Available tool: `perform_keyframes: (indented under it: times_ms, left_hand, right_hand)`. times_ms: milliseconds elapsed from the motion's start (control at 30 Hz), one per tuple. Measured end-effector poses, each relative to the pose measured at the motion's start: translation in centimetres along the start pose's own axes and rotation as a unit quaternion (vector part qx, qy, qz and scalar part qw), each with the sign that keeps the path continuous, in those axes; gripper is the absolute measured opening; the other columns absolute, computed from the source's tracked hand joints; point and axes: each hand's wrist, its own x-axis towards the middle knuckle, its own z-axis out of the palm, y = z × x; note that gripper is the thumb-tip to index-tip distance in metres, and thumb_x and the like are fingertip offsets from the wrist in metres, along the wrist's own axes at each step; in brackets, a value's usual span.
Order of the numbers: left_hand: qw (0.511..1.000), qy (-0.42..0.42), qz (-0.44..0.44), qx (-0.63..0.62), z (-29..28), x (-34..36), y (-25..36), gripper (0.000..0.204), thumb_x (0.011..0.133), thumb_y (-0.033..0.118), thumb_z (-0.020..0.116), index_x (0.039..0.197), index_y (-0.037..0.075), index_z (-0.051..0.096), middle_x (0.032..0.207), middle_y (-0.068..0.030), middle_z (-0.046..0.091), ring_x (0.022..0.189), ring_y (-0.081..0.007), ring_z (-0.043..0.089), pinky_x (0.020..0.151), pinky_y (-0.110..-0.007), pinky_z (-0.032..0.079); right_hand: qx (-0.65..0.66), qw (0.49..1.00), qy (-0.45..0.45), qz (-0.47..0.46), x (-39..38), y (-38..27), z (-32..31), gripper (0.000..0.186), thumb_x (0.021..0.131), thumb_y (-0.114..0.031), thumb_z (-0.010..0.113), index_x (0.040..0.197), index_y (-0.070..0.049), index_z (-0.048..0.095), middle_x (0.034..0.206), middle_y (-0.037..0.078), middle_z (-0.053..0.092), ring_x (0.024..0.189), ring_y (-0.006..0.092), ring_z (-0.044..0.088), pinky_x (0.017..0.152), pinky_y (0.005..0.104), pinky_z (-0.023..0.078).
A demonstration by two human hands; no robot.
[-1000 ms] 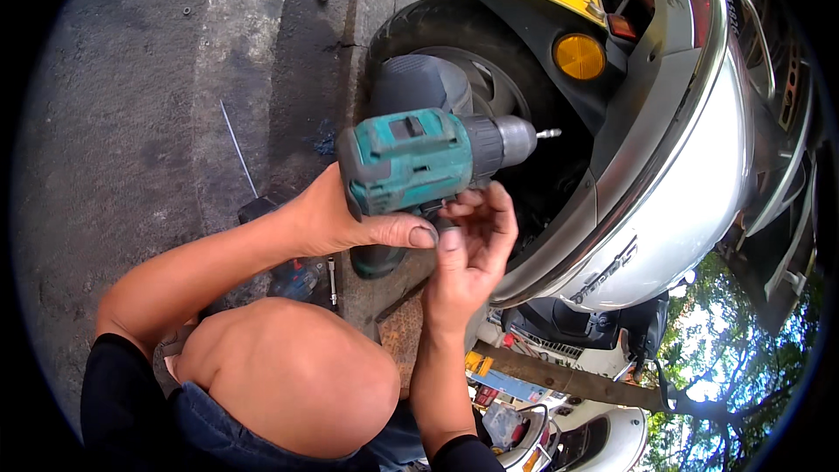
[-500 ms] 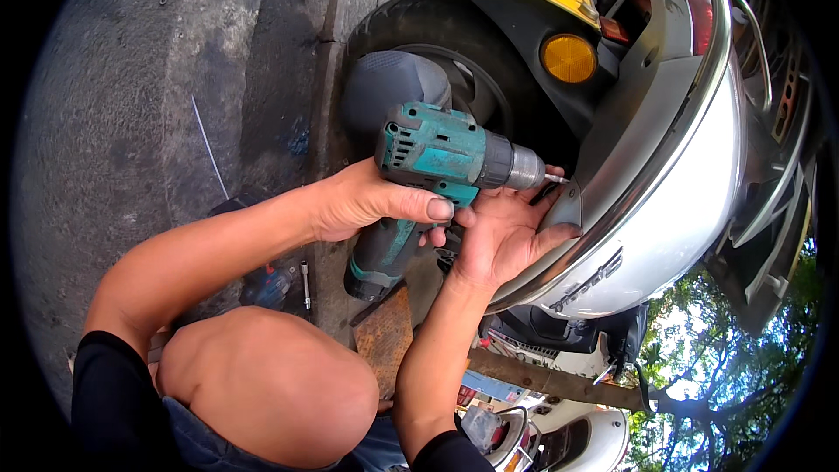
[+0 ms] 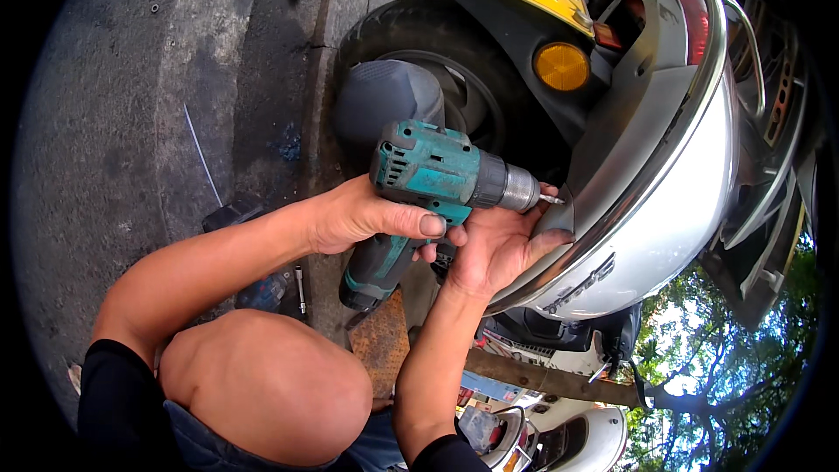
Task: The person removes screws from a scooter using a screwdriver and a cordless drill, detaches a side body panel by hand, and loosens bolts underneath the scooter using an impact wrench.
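Nearest me, below the arms, I saw a bare knee [image 3: 266, 385]. Beyond it, the left hand [image 3: 350, 214] gripped a green-and-black drill [image 3: 428, 166] by its handle, thumb laid along the near side. The drill was held in the air before the scooter's rear; its barrel's long axis ran left to right, dipping slightly toward the nose, while the handle slanted down and left. The bit [image 3: 551, 199] pointed right, its tip at the edge of the scooter's gray panel [image 3: 607, 153]; I could not tell whether they touched. Just under the nose, the right hand [image 3: 489, 249] was spread, palm up, thumb at the panel's edge. Farther off stood the scooter's white side [image 3: 664, 201], the tire [image 3: 376, 31], and leafy trees [image 3: 725, 376].
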Motion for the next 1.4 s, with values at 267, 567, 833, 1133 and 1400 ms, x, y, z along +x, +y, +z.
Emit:
perform_keyframes:
  times_ms: [267, 567, 833, 1133, 1400]
  left_hand:
    - [1.000, 0.010, 0.011, 0.007, 0.1, 0.0, -0.2, 0.055, 0.077, 0.028, 0.077, 0.121, 0.003, 0.057, 0.101, -0.0105, 0.066, 0.079, -0.0169, 0.064, 0.073, -0.031, 0.053]
    - [1.000, 0.010, 0.023, 0.017, 0.1, -0.1, -0.1, 0.054, 0.077, 0.027, 0.077, 0.121, 0.003, 0.057, 0.102, -0.0110, 0.066, 0.080, -0.0167, 0.064, 0.074, -0.032, 0.053]
    - [1.000, 0.013, 0.016, 0.010, 0.0, 0.0, -0.3, 0.055, 0.076, 0.026, 0.078, 0.122, 0.003, 0.057, 0.103, -0.0121, 0.067, 0.080, -0.0170, 0.065, 0.075, -0.032, 0.053]
    - [0.999, -0.001, 0.031, 0.021, -0.2, 0.3, -0.7, 0.055, 0.076, 0.028, 0.079, 0.121, 0.003, 0.058, 0.096, -0.0104, 0.066, 0.078, -0.0160, 0.063, 0.073, -0.030, 0.053]
    - [0.999, -0.011, 0.032, 0.023, -0.3, 0.8, -0.8, 0.054, 0.075, 0.029, 0.079, 0.117, 0.002, 0.059, 0.093, -0.0099, 0.065, 0.078, -0.0167, 0.062, 0.071, -0.030, 0.053]
  right_hand:
    - [-0.005, 1.000, 0.007, 0.009, 0.0, 0.0, 0.4, 0.045, 0.084, -0.048, 0.068, 0.112, -0.014, 0.063, 0.114, -0.003, 0.062, 0.106, 0.0157, 0.057, 0.096, 0.0445, 0.043]
    - [-0.019, 1.000, 0.019, 0.006, -0.1, 0.1, 0.3, 0.048, 0.083, -0.050, 0.068, 0.115, -0.016, 0.061, 0.114, -0.005, 0.062, 0.105, 0.0160, 0.057, 0.095, 0.0459, 0.043]
    - [-0.004, 1.000, 0.019, 0.000, -0.1, 0.2, 0.2, 0.049, 0.082, -0.051, 0.068, 0.115, -0.016, 0.060, 0.114, -0.004, 0.061, 0.105, 0.0159, 0.057, 0.094, 0.0453, 0.044]
    - [-0.031, 0.999, 0.039, -0.002, -0.3, 0.5, 0.4, 0.049, 0.081, -0.052, 0.068, 0.113, -0.016, 0.061, 0.111, -0.002, 0.062, 0.105, 0.0167, 0.056, 0.094, 0.0402, 0.045]
    - [-0.067, 0.997, 0.026, -0.008, -0.1, 0.1, 0.7, 0.051, 0.083, -0.054, 0.066, 0.116, -0.015, 0.057, 0.114, -0.003, 0.059, 0.111, 0.0170, 0.052, 0.101, 0.0449, 0.040]
